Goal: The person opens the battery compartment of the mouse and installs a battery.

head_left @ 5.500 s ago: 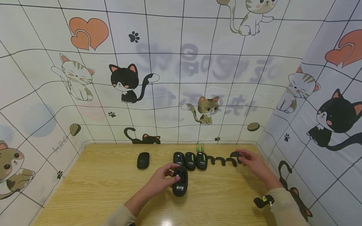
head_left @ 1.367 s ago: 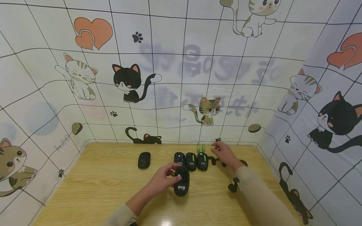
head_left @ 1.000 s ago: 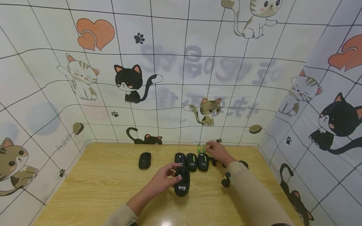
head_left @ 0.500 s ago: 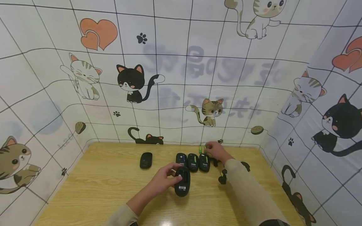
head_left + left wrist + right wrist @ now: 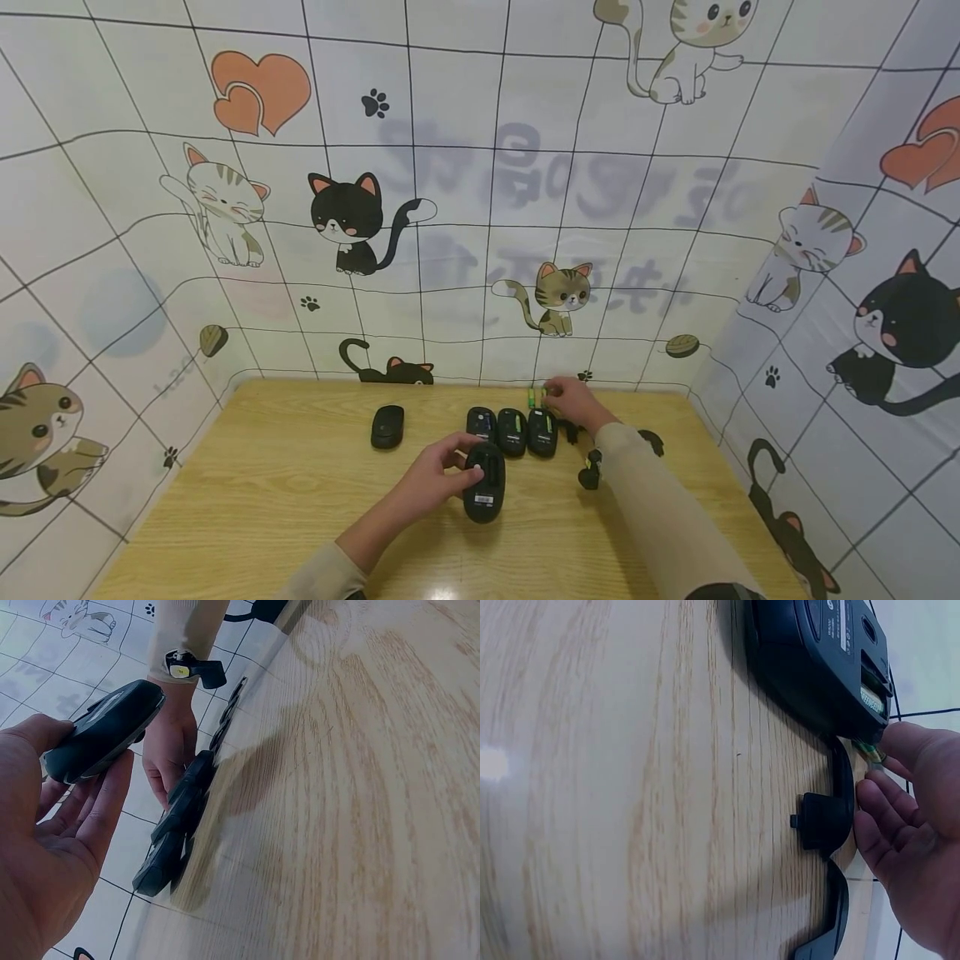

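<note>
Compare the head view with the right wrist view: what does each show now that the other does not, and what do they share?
Only the head view: the left hand, the dark mouse it holds, the lone mouse lying apart, and the wall's printed cats.

Only the right wrist view: close markings on the battery seated in the row's rightmost mouse.

Both: that rightmost mouse, the right hand at a green battery, black covers and the wooden table.

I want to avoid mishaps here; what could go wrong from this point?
The held mouse could slip, since only the left grip supports it above the table. With the right grip at the green batteries, one might roll if nudged. That grip could also bump the nearest lined-up mouse.
</note>
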`<state>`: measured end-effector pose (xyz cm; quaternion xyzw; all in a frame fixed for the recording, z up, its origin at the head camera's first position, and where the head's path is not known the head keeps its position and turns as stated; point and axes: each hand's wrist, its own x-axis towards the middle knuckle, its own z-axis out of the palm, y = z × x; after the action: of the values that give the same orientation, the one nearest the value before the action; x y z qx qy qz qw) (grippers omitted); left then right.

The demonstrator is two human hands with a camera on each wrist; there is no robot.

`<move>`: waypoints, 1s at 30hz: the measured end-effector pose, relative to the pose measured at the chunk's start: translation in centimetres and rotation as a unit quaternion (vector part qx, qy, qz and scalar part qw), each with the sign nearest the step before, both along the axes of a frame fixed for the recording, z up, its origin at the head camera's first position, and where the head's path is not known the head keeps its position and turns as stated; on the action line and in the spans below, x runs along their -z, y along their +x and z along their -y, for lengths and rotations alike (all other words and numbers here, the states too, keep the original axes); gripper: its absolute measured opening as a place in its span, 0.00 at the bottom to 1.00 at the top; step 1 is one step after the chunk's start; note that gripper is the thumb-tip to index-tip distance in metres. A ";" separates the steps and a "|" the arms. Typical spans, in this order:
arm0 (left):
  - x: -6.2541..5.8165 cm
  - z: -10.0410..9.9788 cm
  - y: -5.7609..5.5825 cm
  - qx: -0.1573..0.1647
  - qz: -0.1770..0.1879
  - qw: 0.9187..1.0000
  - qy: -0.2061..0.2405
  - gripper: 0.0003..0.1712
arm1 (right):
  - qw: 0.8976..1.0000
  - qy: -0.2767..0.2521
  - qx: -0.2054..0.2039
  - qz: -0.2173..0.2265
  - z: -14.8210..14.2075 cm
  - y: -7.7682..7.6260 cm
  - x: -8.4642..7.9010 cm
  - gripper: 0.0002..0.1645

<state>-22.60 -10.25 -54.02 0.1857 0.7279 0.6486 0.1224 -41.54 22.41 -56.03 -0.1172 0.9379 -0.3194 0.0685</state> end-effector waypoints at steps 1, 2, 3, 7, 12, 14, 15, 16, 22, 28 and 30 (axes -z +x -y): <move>-0.1 0.0 0.0 0.000 0.000 1.000 0.001 0.24 | 1.000 -0.004 -0.001 -0.001 0.0 0.1 0.0 0.24; -0.1 0.0 0.0 0.000 0.002 1.000 0.000 0.24 | 1.000 -0.008 0.001 0.001 0.0 0.1 -0.1 0.24; -0.1 0.0 0.0 -0.001 0.003 1.000 -0.001 0.24 | 1.000 -0.012 -0.001 -0.001 0.0 0.2 -0.1 0.23; -0.1 0.0 0.0 -0.003 0.006 1.000 -0.003 0.24 | 1.000 -0.022 0.001 -0.002 0.0 0.3 -0.2 0.23; -0.1 0.0 0.1 -0.003 0.003 1.000 -0.003 0.24 | 0.999 -0.039 0.009 -0.010 0.0 0.3 0.0 0.22; -0.1 0.0 0.1 -0.003 0.001 1.000 -0.002 0.24 | 0.999 -0.050 0.013 -0.014 0.0 0.3 0.0 0.22; -0.2 0.0 0.1 -0.002 0.000 1.000 -0.002 0.24 | 0.998 -0.056 0.014 -0.016 -0.1 0.4 0.1 0.22; -0.2 0.0 0.1 -0.002 0.000 1.000 -0.001 0.24 | 0.998 -0.062 0.016 -0.017 -0.1 0.4 0.2 0.22; -0.2 0.1 0.1 -0.005 0.000 1.000 -0.002 0.24 | 0.995 -0.094 0.013 -0.031 0.0 0.6 0.5 0.22; -0.3 0.1 0.2 -0.006 -0.004 1.000 -0.003 0.24 | 0.992 -0.108 0.027 -0.055 0.2 0.6 0.8 0.16; -0.3 0.1 0.2 -0.006 -0.004 1.000 -0.005 0.24 | 0.991 -0.113 0.030 -0.063 0.3 0.6 0.8 0.15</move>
<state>-22.40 -10.35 -53.71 0.1833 0.7328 0.6449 0.1163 -40.93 22.13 -56.81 -0.1162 0.9014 -0.4169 -0.0136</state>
